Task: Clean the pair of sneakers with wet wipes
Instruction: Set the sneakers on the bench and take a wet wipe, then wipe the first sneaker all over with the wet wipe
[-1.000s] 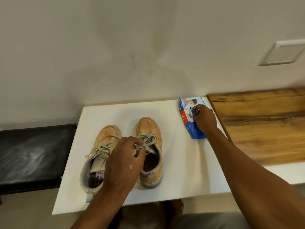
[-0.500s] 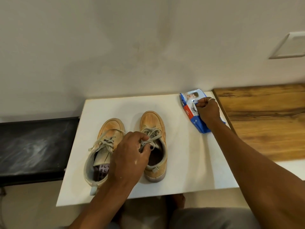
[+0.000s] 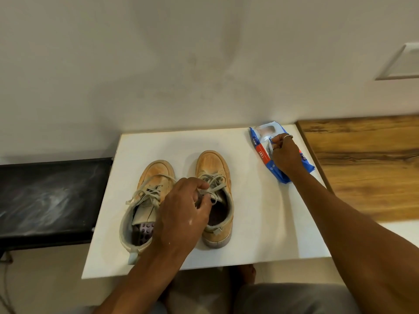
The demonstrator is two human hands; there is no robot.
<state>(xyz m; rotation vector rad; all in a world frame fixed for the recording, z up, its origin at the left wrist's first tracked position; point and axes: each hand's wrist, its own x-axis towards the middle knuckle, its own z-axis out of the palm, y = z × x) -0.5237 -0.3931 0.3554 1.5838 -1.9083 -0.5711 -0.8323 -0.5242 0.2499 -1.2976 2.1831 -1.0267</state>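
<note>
left hand (image 3: 181,214): fingers pinch the laces (image 3: 214,183) of the tan sneaker (image 3: 212,164) nearer the wet-wipes pack (image 3: 260,152) | right hand (image 3: 284,154): fingertips pinch the pack's top opening | other sneaker (image 3: 156,174) just beside, both on white tabletop (image 3: 260,223), pack at far right corner

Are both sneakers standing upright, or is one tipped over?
Both upright: the left sneaker and the right sneaker rest on their soles, openings facing up.
</note>
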